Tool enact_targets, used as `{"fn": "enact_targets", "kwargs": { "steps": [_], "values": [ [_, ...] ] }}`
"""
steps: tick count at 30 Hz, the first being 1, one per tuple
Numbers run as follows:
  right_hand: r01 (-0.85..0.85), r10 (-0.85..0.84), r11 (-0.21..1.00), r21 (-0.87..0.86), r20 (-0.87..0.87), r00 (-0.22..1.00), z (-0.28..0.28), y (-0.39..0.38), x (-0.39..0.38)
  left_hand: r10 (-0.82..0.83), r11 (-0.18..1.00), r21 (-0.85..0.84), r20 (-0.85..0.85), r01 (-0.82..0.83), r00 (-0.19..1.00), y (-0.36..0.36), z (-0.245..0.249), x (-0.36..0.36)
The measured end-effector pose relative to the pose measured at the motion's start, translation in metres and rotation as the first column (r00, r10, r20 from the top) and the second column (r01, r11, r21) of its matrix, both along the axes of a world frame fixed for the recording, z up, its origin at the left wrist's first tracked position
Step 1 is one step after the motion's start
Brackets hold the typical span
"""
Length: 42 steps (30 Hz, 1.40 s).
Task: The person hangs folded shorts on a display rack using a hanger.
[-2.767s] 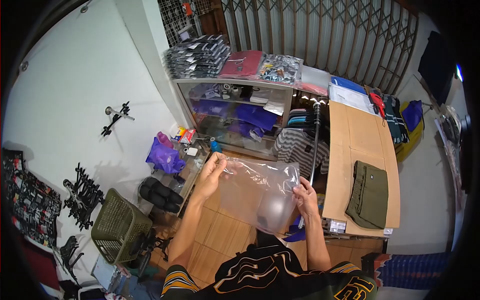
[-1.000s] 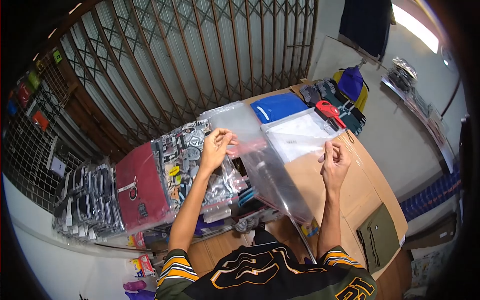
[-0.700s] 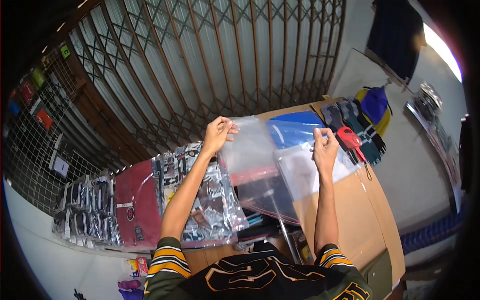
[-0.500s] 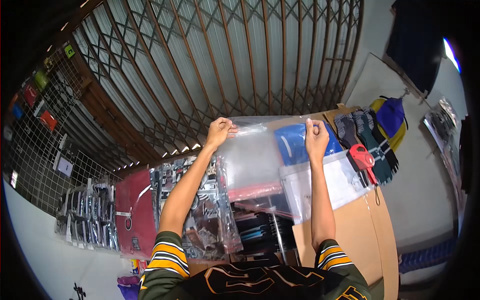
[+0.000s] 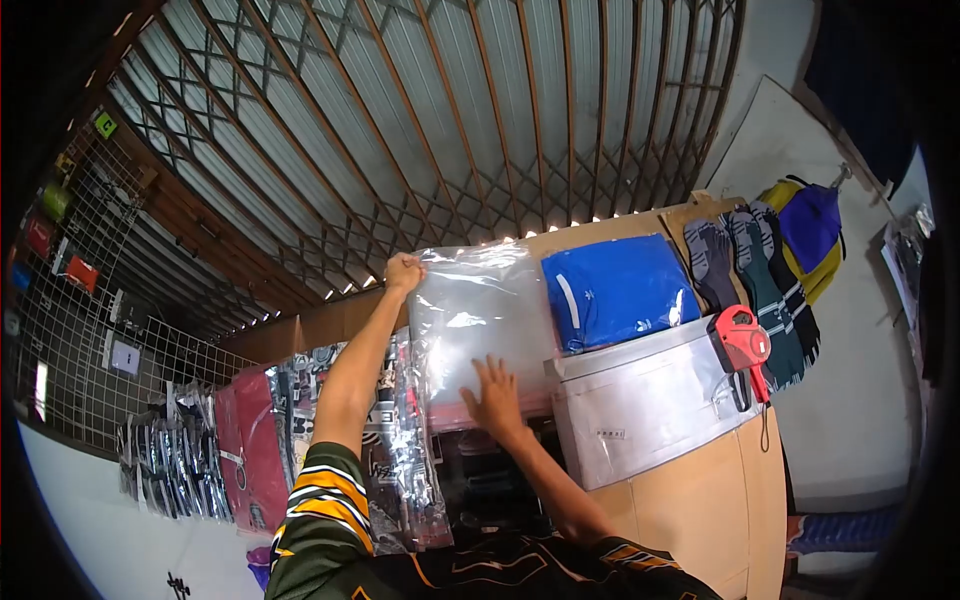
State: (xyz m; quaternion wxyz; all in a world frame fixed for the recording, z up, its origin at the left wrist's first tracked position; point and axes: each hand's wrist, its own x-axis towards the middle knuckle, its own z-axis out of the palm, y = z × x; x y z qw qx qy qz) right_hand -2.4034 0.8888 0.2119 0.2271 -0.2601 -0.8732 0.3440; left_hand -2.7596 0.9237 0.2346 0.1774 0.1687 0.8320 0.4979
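Note:
A clear plastic bag lies flat over a stack of similar clear bags, a reddish edge showing at its near side. My left hand is closed on the bag's far left corner. My right hand rests with fingers spread on the near part of the bag. Just right of the bag is a blue garment packed in plastic. Close to my right hand lies a white plastic packet. On the left, packed black-and-white printed garments sit beside my left forearm.
A red tape dispenser rests on the white packet's right end. Socks lie at the far right, near a purple and yellow cloth. Cardboard covers the near right. A maroon packed garment lies left. A folding metal gate stands behind.
The clear bag, held up between both hands before, now lies down on the stack. My left hand moved left, still at its corner; my right hand let go and came down onto it.

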Motion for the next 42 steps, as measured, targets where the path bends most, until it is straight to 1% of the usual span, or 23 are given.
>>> {"fn": "enact_targets", "kwargs": {
  "steps": [1, 2, 4, 5, 6, 7, 9, 10, 12, 14, 16, 18, 20, 22, 23, 25, 30, 33, 34, 36, 38, 40, 42],
  "values": [
    [0.002, -0.002, 1.0, -0.006, 0.001, 1.0, -0.007, -0.008, -0.001, -0.013, 0.984, -0.18, -0.161, -0.017, 0.987, -0.005, -0.003, -0.006],
    [-0.064, 0.069, 0.996, -0.067, 0.065, 0.995, -0.014, -0.014, -0.003, -0.013, 0.983, -0.183, -0.163, -0.018, 0.986, -0.006, -0.009, -0.007],
    [-0.13, 0.147, 0.982, -0.137, 0.123, 0.981, -0.017, -0.019, -0.006, 0.034, 0.946, -0.263, -0.506, -0.191, 0.862, -0.011, 0.0, 0.007],
    [-0.17, 0.191, 0.969, -0.176, 0.108, 0.976, -0.017, -0.021, -0.006, -0.059, 0.964, -0.262, -0.371, -0.044, 0.927, -0.014, 0.011, 0.011],
    [-0.209, 0.232, 0.954, -0.214, 0.091, 0.968, -0.016, -0.022, -0.007, -0.06, 0.963, -0.266, -0.37, -0.044, 0.927, -0.016, 0.028, 0.025],
    [-0.209, 0.234, 0.953, -0.219, 0.092, 0.968, -0.018, -0.023, -0.007, -0.184, 0.966, -0.247, -0.424, 0.082, 0.887, -0.019, 0.045, 0.049],
    [-0.26, 0.193, 0.858, -0.444, -0.189, 0.963, -0.022, -0.019, -0.006, -0.385, 0.921, -0.264, -0.499, 0.287, 0.776, -0.03, 0.066, 0.094],
    [-0.257, 0.191, 0.859, -0.443, -0.187, 0.964, -0.018, -0.016, -0.003, -0.467, 0.884, -0.294, -0.52, 0.363, 0.715, -0.038, 0.068, 0.114],
    [-0.024, 0.003, 0.991, -0.134, -0.147, 0.989, -0.001, -0.009, 0.005, -0.696, 0.717, -0.435, -0.415, 0.545, 0.585, -0.059, 0.055, 0.152],
    [0.081, -0.085, 0.996, -0.037, -0.105, 0.991, 0.008, -0.001, 0.015, -0.888, 0.448, -0.535, -0.174, 0.716, 0.426, -0.086, 0.034, 0.191],
    [0.183, -0.178, 0.981, 0.063, -0.071, 0.981, 0.0, 0.003, 0.024, -0.903, -0.007, -0.688, 0.316, 0.726, 0.291, -0.091, 0.074, 0.237],
    [0.097, -0.149, 0.962, -0.256, -0.192, 0.97, -0.042, 0.007, 0.024, -0.88, -0.088, -0.708, 0.385, 0.701, 0.278, -0.099, 0.069, 0.252],
    [0.081, -0.134, 0.97, -0.23, -0.223, 0.966, -0.048, 0.008, 0.029, -0.857, -0.162, -0.729, 0.439, 0.665, 0.271, -0.1, 0.062, 0.258],
    [0.117, -0.115, 0.993, 0.009, -0.104, 0.988, -0.036, 0.0, 0.04, -0.811, -0.295, -0.701, 0.542, 0.649, 0.217, -0.103, 0.044, 0.257],
    [0.12, -0.118, 0.993, 0.016, -0.106, 0.987, -0.031, -0.003, 0.044, -0.816, -0.293, -0.704, 0.537, 0.647, 0.215, -0.106, 0.036, 0.257],
    [0.275, -0.288, 0.937, 0.214, 0.03, 0.957, -0.024, -0.007, 0.052, -0.865, -0.213, -0.714, 0.455, 0.667, 0.212, -0.113, 0.026, 0.255],
    [0.336, -0.338, 0.938, 0.081, 0.015, 0.941, -0.04, -0.01, 0.065, -0.889, -0.19, -0.743, 0.408, 0.642, 0.209, -0.118, 0.028, 0.261],
    [0.257, -0.266, 0.956, 0.14, 0.045, 0.963, -0.022, -0.041, 0.087, -0.936, 0.171, -0.749, 0.081, 0.64, 0.344, -0.139, 0.053, 0.287],
    [0.276, -0.284, 0.95, 0.144, 0.041, 0.958, -0.017, -0.058, 0.1, -0.942, 0.162, -0.75, 0.075, 0.642, 0.326, -0.152, 0.06, 0.299],
    [0.288, -0.288, 0.958, 0.002, 0.005, 0.958, -0.016, -0.101, 0.126, -0.914, 0.373, -0.527, -0.352, 0.764, 0.204, -0.182, 0.074, 0.326],
    [0.293, -0.296, 0.955, -0.039, -0.159, 0.942, -0.044, -0.144, 0.158, -0.943, 0.299, -0.324, -0.241, 0.898, 0.227, -0.233, 0.139, 0.37],
    [0.318, -0.346, 0.926, -0.205, -0.117, 0.931, -0.042, -0.201, 0.198, -0.949, 0.242, -0.23, -0.257, 0.943, 0.181, -0.288, 0.159, 0.404],
    [0.347, -0.339, 0.89, -0.297, 0.078, 0.937, -0.076, -0.247, 0.24, -0.963, 0.19, -0.037, -0.2, 0.981, 0.179, -0.344, 0.153, 0.433]
  ]
}}
